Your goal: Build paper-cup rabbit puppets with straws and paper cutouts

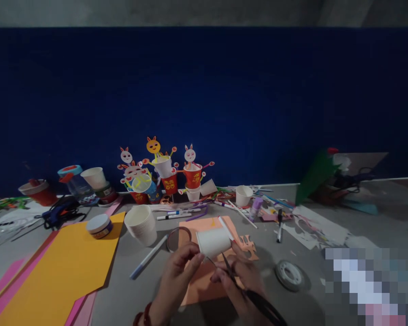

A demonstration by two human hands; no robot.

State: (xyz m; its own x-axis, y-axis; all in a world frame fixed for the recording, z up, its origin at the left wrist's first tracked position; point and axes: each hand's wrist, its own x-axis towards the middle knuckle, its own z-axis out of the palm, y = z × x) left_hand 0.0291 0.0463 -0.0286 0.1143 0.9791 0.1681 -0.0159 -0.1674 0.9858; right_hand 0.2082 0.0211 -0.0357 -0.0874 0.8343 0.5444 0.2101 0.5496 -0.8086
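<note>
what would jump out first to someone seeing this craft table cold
Probably the row of bunny-faced cup figures standing at the back against the dark blue wall. Next, near the front, the left hand holds a white paper cup on its side while the right hand works scissors at its rim. A big orange paper sheet lies to the left.

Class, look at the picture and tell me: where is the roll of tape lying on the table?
In the head view, the roll of tape lies flat on the grey table, just right of the right hand holding the scissors.
</note>
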